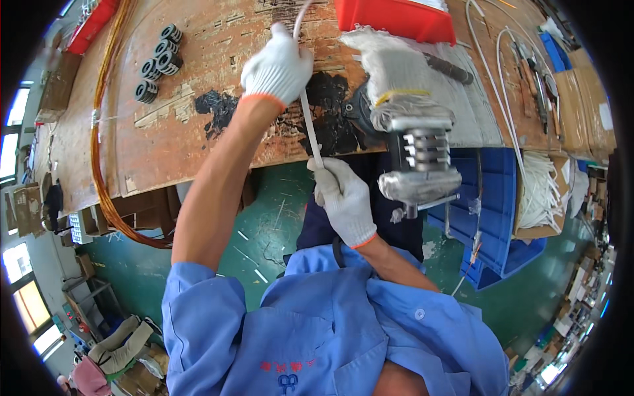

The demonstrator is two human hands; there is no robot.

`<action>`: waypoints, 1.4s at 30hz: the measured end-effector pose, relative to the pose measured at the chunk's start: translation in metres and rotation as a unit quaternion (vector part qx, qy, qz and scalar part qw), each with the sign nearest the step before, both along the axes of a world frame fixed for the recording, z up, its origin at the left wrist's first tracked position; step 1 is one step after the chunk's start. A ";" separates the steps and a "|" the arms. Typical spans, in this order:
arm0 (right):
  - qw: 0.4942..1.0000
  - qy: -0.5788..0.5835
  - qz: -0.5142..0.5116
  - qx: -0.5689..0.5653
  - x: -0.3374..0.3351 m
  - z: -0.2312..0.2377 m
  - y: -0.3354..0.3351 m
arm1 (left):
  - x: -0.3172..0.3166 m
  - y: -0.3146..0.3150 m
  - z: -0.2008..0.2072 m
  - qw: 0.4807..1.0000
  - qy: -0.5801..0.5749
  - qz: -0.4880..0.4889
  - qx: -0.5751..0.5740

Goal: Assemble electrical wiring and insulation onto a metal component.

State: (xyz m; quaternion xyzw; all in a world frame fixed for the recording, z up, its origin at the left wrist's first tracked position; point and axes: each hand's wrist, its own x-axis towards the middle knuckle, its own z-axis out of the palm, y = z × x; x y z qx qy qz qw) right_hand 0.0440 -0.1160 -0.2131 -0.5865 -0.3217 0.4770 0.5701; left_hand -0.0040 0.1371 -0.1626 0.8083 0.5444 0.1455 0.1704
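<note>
I observe both hands in white knit gloves gripping one white tube (308,122). The left hand (277,66) is closed in a fist around the tube's upper stretch, over the edge of the worn wooden bench (185,132). The right hand (343,198) is closed around the tube's lower end, fingers curled tight, held below the bench edge and just above my blue work shirt (330,330). The tube runs taut and nearly straight between the two fists, and continues past the left hand toward the top of the view.

Just right of the right hand I note a grey metal fixture (419,158) with stacked plates, partly wrapped in white cloth, mounted at the bench edge. Black stains (323,112) lie on the wood directly behind the tube. Well left of the left hand sit several small black spools (157,63). A loop of copper-coloured wire (99,132) hangs along the bench's far left. Above the fixture stands a red bin (396,16). Far right of both hands, a box holds a bundle of white tubes (541,188) beside a blue crate (495,218).
</note>
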 end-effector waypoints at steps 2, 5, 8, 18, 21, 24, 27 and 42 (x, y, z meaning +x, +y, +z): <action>0.999 0.042 0.006 0.016 0.003 0.025 -0.014 | -0.020 -0.049 0.015 0.948 -0.221 0.010 -0.228; 0.994 0.101 0.009 0.039 0.006 0.062 -0.037 | -0.054 -0.133 0.049 0.553 -0.604 -0.080 -0.568; 0.973 0.197 -0.044 0.115 0.009 0.097 -0.061 | -0.041 -0.209 0.062 0.515 -0.738 -0.012 -0.436; 0.962 0.239 -0.129 -0.012 0.164 0.059 -0.225 | -0.004 -0.298 0.040 0.597 -0.718 -0.069 -0.351; 0.950 0.231 -0.205 -0.035 0.206 -0.005 -0.337 | 0.013 -0.317 0.045 0.661 -0.617 -0.132 -0.407; 0.926 0.243 -0.267 -0.108 0.193 -0.036 -0.413 | 0.042 -0.338 0.029 0.657 -0.544 -0.167 -0.494; 0.918 0.285 -0.263 -0.085 0.162 -0.034 -0.418 | 0.056 -0.324 0.025 0.652 -0.533 -0.166 -0.513; 0.953 0.196 -0.107 -0.206 0.138 -0.007 -0.306 | 0.004 -0.248 0.090 0.926 -0.212 -0.184 -0.253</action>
